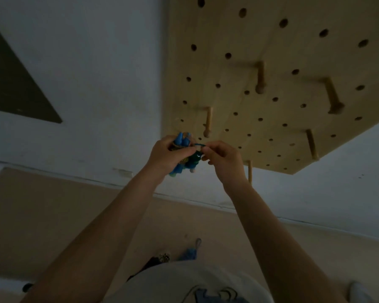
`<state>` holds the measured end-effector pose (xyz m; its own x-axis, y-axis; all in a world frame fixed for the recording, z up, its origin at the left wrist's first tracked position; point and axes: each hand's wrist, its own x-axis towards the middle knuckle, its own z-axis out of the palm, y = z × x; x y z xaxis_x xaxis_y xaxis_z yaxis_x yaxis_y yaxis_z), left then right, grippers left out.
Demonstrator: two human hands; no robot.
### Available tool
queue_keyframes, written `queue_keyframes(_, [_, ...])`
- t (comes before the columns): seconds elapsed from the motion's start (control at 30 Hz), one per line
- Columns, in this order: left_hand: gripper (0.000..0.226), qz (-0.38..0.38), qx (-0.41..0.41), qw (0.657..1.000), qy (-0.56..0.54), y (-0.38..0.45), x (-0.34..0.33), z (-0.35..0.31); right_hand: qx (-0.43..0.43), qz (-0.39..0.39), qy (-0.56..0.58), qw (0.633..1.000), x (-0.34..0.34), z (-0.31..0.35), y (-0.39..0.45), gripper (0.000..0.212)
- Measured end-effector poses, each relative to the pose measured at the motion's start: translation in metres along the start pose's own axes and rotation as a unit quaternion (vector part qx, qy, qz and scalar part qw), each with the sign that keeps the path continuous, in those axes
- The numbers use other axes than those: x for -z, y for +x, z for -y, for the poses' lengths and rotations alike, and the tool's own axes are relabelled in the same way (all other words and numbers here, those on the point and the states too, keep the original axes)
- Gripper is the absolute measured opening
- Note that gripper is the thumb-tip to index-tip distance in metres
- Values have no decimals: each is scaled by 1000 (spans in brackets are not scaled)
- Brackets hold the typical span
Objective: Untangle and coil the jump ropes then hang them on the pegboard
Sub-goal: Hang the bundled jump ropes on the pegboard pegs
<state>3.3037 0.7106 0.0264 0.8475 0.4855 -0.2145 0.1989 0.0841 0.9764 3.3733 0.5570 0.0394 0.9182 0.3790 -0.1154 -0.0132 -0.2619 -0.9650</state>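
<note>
Left hand (166, 154) wrapped round a bundled blue jump rope (182, 156), held up just in front of the pegboard (271, 51), below one peg (207, 123). Right hand (224, 160) pinching a loop of cord (200, 145) pulled out of the bundle. Coils mostly hidden behind the fingers; handles dim, blurred. More blue rope (189, 254) on the floor, half cut off by the torso.

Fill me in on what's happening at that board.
A person stands at a wooden pegboard on the wall. The left hand grips a coiled blue jump rope, handles bunched together. The right hand pinches a strand of it. The bundle is just below a bare peg, not yet hung.
</note>
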Motion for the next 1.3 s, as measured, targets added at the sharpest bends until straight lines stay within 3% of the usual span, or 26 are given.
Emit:
queue_keyframes(0.23, [23, 14, 32, 999, -16, 53, -17, 4, -13, -72, 10, 997, -7, -3, 39, 10])
queue_keyframes(0.53, [19, 38, 40, 998, -7, 72, -29, 9, -9, -105, 44, 994, 4, -15, 53, 14])
queue_keyframes(0.83, [19, 33, 51, 998, -10, 76, -32, 5, -72, -52, 155, 984, 6, -12, 68, 11])
queue_keyframes(1.1, [19, 21, 48, 998, -40, 54, -8, 14, -65, -34, 150, 986, 4, -2, 71, 10])
queue_keyframes(1.2, [14, 61, 18, 998, -15, 41, -2, 11, -45, -70, 53, 995, 9, 2, 62, 9])
queue_keyframes(1.23, [12, 83, -1, 997, -7, 35, -1, 8, -39, -60, 38, 997, 12, 4, 55, 9])
queue_keyframes(1.3, [17, 132, -36, 990, 13, 26, -2, 2, -21, 10, 34, 999, 16, 9, 40, 30])
